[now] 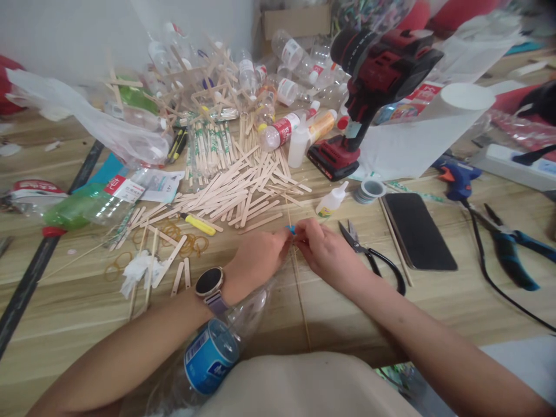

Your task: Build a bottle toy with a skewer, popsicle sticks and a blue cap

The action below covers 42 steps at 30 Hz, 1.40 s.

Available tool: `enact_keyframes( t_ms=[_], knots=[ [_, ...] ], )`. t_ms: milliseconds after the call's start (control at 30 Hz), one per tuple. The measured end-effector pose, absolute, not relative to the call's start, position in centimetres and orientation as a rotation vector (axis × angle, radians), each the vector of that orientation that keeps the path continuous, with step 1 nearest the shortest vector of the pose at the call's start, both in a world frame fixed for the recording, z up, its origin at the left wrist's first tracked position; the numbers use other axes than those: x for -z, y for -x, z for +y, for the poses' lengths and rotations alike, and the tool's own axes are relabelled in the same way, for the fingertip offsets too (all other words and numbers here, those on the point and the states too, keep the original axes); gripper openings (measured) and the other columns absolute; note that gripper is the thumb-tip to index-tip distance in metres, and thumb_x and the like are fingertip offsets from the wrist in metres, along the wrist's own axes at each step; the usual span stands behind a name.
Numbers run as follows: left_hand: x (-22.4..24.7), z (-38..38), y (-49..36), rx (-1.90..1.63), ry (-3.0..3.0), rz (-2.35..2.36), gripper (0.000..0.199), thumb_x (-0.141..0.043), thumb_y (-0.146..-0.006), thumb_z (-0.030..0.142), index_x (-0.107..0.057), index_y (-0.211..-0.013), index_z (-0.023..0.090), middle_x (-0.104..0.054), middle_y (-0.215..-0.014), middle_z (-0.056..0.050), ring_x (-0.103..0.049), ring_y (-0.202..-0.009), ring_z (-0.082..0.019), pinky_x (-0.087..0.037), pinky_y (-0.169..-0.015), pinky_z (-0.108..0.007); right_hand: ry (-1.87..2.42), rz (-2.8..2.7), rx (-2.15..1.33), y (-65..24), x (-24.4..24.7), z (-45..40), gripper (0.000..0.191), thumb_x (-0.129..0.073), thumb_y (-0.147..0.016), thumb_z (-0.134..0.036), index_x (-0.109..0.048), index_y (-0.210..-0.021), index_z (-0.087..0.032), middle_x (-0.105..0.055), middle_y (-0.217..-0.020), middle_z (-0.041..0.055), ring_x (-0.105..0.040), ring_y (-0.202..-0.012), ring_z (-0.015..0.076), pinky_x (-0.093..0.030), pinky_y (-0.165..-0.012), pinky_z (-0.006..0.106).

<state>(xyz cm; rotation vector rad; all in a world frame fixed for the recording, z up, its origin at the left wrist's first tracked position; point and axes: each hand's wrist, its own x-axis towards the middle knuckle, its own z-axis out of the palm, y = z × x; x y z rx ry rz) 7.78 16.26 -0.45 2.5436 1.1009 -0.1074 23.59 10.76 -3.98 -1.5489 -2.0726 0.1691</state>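
Both hands meet over the table in the middle of the view. My left hand [273, 250], with a watch [210, 282] on its wrist, is closed with its fingertips at a small blue piece [291, 230]. From the other side my right hand [316, 240] pinches at the same spot. A long thin wooden stick [301, 295] runs through this point, from the loose sticks down toward my body. What exactly each fingertip holds is partly hidden. A clear plastic bottle with a blue label [212, 356] lies under my left forearm, close to my body.
Flat wooden sticks [230, 191] are heaped beyond my hands. A glue bottle [332, 200], scissors [371, 255], phone [420, 230], pliers [512, 249] and glue gun [458, 175] lie to the right. A red cordless drill [369, 87] stands behind. Rubber bands [191, 244] and a yellow knife [197, 223] lie left.
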Motion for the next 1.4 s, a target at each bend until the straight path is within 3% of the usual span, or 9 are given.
enact_keyframes(
  t_ms=[233,500,833,1400],
  knots=[
    [0.7,16.3,-7.9,0.053,-2.465,1.069,0.027,-0.046,-0.097,0.026,-0.069,-0.107,0.017,-0.076,-0.092,-0.01,-0.07,-0.082,-0.025,-0.049,-0.072,-0.033,1.538,-2.081,-0.136,-23.7,4.1,10.7,0.014,-0.045,-0.086,-0.009,-0.047,-0.093,-0.02,-0.068,-0.075,0.0083,-0.065,-0.068,0.024,-0.046,-0.06,0.03],
    [1.2,17.1,-7.8,-0.107,-2.186,1.037,0.018,-0.054,-0.086,0.021,-0.071,-0.082,0.017,-0.072,-0.073,-0.002,-0.063,-0.067,-0.017,-0.039,-0.058,-0.026,1.487,-2.044,-0.159,-23.7,4.0,10.5,0.013,-0.045,-0.088,-0.01,-0.046,-0.094,-0.021,-0.069,-0.079,0.0071,-0.065,-0.071,0.0226,-0.047,-0.063,0.03],
    [1.7,17.6,-7.4,-0.148,-2.086,1.028,0.02,-0.054,-0.084,0.023,-0.073,-0.082,0.017,-0.07,-0.069,-0.001,-0.059,-0.063,-0.016,-0.035,-0.055,-0.024,1.445,-2.009,-0.177,-23.6,4.2,10.4,0.012,-0.046,-0.089,-0.01,-0.044,-0.09,-0.022,-0.066,-0.075,0.0041,-0.063,-0.066,0.0203,-0.047,-0.061,0.029],
    [2.5,17.8,-7.4,-0.127,-1.896,1.011,0.016,-0.053,-0.078,0.023,-0.053,-0.062,0.017,-0.049,-0.056,0.004,-0.045,-0.056,-0.012,-0.027,-0.052,-0.025,1.453,-1.997,-0.217,-23.6,4.6,10.2,0.016,-0.051,-0.087,-0.008,-0.049,-0.094,-0.022,-0.068,-0.08,0.0053,-0.064,-0.073,0.0227,-0.048,-0.065,0.032]
  ],
)
